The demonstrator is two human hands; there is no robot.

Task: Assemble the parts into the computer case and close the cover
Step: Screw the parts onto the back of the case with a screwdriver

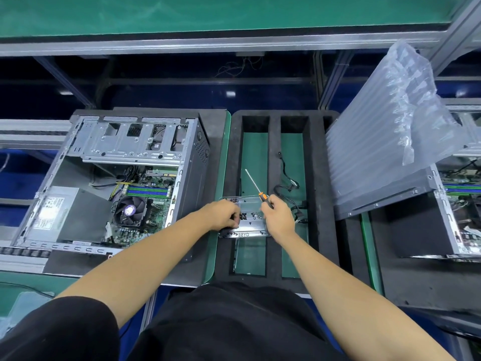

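Observation:
An open computer case (114, 183) lies on its side at the left, showing motherboard, fan and power supply. A clear plastic screw box (247, 226) sits on the black foam tray (322, 204) in the middle. My left hand (225, 213) rests at the box's left edge with fingers curled into it; whether it pinches a screw I cannot tell. My right hand (277, 217) grips an orange-handled screwdriver (256, 186), shaft pointing up and left, while its fingers touch the box. A grey side cover (377, 201) leans at the right.
Loose black cables (289, 186) lie in the tray's right slot. An air-cushion bag (395, 121) rests on the cover. A second open case (460, 204) stands at the far right. Aluminium rails and a green shelf (234, 16) run across the back.

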